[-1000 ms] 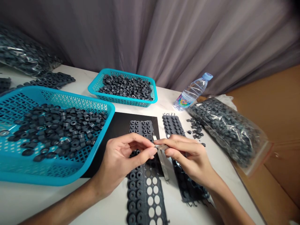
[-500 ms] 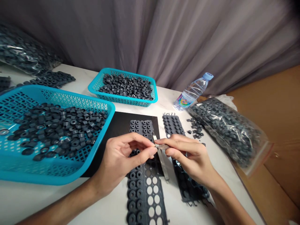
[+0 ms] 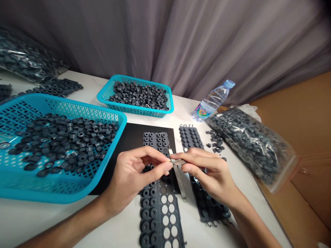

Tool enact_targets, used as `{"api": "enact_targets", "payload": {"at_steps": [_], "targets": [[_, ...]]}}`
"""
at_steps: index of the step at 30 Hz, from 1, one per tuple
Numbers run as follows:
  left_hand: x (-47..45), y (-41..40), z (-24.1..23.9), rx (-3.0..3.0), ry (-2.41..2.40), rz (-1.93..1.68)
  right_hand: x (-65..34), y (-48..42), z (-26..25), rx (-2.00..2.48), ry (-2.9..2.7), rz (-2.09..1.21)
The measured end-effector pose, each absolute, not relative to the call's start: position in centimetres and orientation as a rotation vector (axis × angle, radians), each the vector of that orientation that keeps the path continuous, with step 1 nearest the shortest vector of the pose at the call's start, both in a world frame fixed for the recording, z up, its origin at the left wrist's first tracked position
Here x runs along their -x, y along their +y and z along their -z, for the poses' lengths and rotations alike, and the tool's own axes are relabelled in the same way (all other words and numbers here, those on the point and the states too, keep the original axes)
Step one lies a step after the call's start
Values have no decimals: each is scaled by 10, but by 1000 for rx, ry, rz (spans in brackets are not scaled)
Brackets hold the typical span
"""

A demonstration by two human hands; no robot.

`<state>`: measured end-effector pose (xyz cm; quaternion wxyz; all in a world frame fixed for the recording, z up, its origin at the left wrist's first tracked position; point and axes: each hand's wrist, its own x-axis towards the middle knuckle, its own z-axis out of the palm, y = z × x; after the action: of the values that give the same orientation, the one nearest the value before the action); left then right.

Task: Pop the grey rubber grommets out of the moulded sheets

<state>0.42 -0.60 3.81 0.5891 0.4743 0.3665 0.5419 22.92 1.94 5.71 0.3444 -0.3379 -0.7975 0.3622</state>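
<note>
My left hand [image 3: 141,174] pinches thumb and forefinger together above the rubber sheet; what lies between the fingertips is too small to make out. My right hand [image 3: 207,168] grips a thin, flat metal tool [image 3: 179,161], its tip meeting the left fingertips. Underneath lies a dark rubber sheet [image 3: 159,220], with rings standing in its left columns and punched-out round holes on the right. A slim silvery strip-like tool [image 3: 180,182] rests slantwise between this sheet and a second dark sheet [image 3: 210,203], which is partly covered by my right hand.
A large blue basket [image 3: 103,172] of dark rings stands left, a smaller blue basket [image 3: 134,109] behind. Rightward are a water bottle [image 3: 213,100], loose dark pieces [image 3: 216,141] and a filled plastic bag [image 3: 253,144]. Another bag [image 3: 28,55] sits far left. A black mat [image 3: 131,137] lies underneath.
Almost nothing differs. Both hands stay together at the tool's tip, with only a very slight shift leftward.
</note>
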Motion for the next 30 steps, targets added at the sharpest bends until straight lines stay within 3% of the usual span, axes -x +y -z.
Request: {"api": "enact_targets", "payload": {"at_steps": [30], "targets": [[-5, -6, -36, -1130, 842, -1298, -228, 20, -58, 865, -2083, -932]]}}
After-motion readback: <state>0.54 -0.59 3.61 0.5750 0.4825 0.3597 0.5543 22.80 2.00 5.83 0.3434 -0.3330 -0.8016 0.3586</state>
